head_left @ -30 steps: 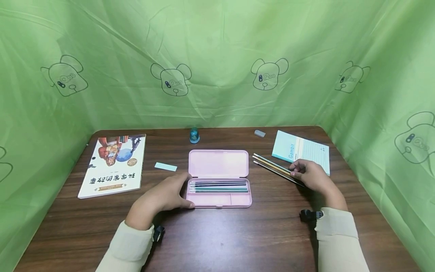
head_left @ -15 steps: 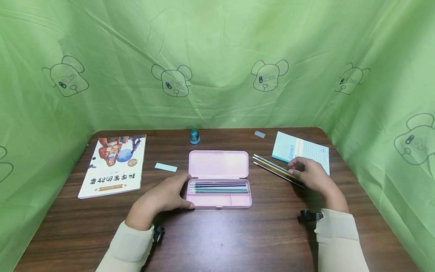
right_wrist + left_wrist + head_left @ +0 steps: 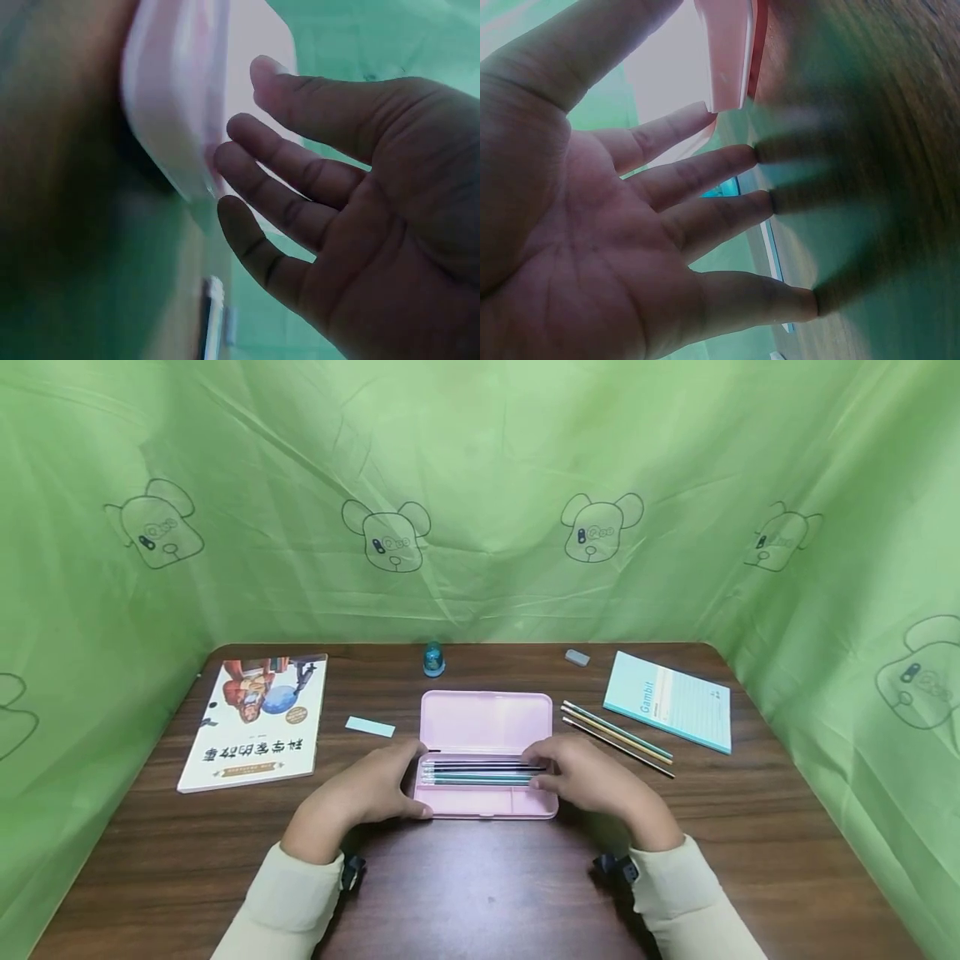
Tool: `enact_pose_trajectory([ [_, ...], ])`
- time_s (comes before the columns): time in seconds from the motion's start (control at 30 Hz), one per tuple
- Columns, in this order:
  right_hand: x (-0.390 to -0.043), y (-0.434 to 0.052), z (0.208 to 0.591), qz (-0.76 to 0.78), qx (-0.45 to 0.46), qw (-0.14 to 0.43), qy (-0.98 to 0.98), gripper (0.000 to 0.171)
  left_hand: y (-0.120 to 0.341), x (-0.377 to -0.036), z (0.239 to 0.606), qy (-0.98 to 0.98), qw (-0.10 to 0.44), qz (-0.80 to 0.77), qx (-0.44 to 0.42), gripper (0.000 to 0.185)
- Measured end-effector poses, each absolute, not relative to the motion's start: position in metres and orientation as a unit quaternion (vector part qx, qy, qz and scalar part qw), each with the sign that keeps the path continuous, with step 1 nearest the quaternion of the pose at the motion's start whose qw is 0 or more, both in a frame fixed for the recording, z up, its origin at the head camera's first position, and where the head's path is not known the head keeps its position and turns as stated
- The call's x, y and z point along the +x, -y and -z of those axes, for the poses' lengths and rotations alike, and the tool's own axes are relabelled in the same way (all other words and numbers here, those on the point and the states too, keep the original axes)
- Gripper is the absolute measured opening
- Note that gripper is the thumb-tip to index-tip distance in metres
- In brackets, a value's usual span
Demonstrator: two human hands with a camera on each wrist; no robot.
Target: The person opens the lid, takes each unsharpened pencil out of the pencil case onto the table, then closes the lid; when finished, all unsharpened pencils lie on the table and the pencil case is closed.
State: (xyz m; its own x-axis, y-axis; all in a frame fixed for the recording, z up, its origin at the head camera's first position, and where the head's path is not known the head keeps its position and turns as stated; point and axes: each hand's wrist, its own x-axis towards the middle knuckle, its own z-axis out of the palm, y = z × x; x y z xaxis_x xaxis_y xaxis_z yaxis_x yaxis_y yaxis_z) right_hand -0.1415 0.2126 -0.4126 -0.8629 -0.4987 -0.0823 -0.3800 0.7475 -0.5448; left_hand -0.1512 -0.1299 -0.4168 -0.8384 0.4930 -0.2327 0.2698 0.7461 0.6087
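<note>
In the head view a pink pencil case (image 3: 459,802) lies with its lid raised, several dark and green pencils (image 3: 480,779) side by side in its long compartment. My left hand (image 3: 371,789) holds the case's left end, thumb at the front corner and index finger near the hinge. In the left wrist view the other fingers spread straight beside the case. Over the right end of the case is my right hand (image 3: 588,781), its fingertips overlapping the pencil ends. Nothing shows between its thumb and loosely bent fingers in the right wrist view.
Three loose pencils (image 3: 618,732) lie right of the case, beside a light blue notebook (image 3: 667,702). Behind stand a grey eraser (image 3: 577,657) and a teal sharpener (image 3: 433,660). At left are a pale blue strip (image 3: 370,727) and a picture book (image 3: 258,727).
My right hand has left the loose pencils and moved left to the case's right end. Those pencils still lie on the table. My left hand has kept its place on the case.
</note>
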Motion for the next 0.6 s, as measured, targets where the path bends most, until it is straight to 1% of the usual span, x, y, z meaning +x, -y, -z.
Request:
enact_pose_trajectory([
  [0.13,-0.139,-0.202,0.42,0.239,-0.232,0.124,-0.935,0.028,0.129,-0.152,0.417,-0.915,0.195,-0.288,0.206,0.077],
  [0.33,-0.138,-0.2,0.422,0.223,-0.248,0.128,-0.934,0.023,0.128,-0.152,0.415,-0.915,0.196,-0.286,0.205,0.077],
  [0.6,-0.139,-0.196,0.425,0.213,-0.262,0.13,-0.932,0.025,0.129,-0.151,0.416,-0.916,0.193,-0.285,0.207,0.076],
])
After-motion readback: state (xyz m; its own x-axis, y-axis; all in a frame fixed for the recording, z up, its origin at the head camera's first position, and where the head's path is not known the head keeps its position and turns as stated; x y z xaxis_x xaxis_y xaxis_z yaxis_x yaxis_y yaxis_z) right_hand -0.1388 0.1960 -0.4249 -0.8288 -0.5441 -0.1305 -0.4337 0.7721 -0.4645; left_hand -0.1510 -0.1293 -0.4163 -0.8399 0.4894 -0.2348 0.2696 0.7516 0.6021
